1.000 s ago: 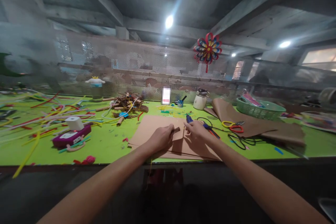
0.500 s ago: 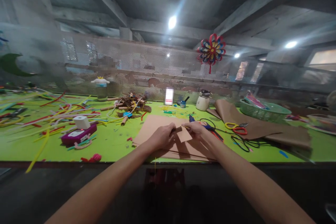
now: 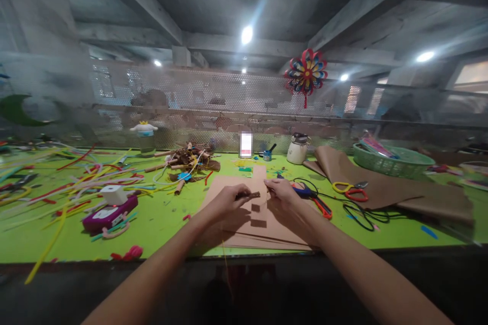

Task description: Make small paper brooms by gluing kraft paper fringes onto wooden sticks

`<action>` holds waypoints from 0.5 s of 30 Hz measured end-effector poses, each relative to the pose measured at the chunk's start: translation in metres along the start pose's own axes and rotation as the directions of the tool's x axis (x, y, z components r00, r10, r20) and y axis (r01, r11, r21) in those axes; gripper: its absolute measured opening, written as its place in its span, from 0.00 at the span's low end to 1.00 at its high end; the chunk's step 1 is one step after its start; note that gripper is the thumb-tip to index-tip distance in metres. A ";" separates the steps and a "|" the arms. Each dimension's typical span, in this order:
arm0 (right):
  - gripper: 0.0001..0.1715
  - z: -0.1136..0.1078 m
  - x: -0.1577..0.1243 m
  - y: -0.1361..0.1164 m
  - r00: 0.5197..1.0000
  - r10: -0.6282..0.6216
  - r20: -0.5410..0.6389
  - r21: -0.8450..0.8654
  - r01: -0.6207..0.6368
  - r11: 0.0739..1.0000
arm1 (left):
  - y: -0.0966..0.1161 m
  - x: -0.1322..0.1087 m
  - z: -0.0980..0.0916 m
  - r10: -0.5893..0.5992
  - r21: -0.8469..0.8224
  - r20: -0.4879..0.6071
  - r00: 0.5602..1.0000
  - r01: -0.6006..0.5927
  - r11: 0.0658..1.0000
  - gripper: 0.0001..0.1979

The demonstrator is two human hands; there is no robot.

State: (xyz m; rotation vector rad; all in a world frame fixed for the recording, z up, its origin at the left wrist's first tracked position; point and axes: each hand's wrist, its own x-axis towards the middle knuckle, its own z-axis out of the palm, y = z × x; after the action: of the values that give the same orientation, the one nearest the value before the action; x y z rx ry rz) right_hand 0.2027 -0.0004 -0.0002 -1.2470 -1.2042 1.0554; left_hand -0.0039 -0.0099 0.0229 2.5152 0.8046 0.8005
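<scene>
Fingers of the left hand (image 3: 229,198) are pinched together on one short dark-brown strip (image 3: 254,195), its free end pointing right; fingers of the right hand (image 3: 282,191) pinch the right edge of one small tan card piece (image 3: 260,176), just beyond the strip. Both are held above a stack of brown sheets (image 3: 278,229), at least two, at the near edge of a green table (image 3: 163,233). Just right of the right hand lies one blue tool (image 3: 304,191), then one pair of scissors (image 3: 351,190) with one yellow and one red loop. Farther right are one brown paper roll (image 3: 385,190) and one green basket (image 3: 400,166). On the far side stand one white jug (image 3: 297,151) and one bright white panel (image 3: 246,143), its pinkish marking too blurred to read. To the left lies one purple power block (image 3: 110,214) carrying one white plug (image 3: 113,195); its label is too small to read.
</scene>
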 end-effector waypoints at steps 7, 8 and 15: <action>0.13 0.013 0.010 0.009 1.000 0.014 0.003 0.002 -0.014 1.000 | -0.015 0.004 -0.011 -0.079 -0.141 0.061 0.995 0.087 0.986 0.11; 0.11 0.014 0.013 0.010 1.000 0.030 0.009 -0.005 -0.030 1.000 | -0.017 0.006 -0.014 -0.080 -0.168 0.071 0.994 0.091 0.982 0.11; 0.18 0.023 0.022 0.012 0.996 0.086 0.028 -0.022 -0.085 0.996 | -0.004 0.001 -0.003 -0.182 -0.687 0.197 0.963 0.268 0.675 0.14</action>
State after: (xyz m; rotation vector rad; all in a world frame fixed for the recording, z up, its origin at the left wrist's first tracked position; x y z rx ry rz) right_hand 0.1830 0.0250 -0.0118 -1.3129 -1.1949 1.1292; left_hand -0.0060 -0.0056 0.0235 1.7044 0.5912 0.6967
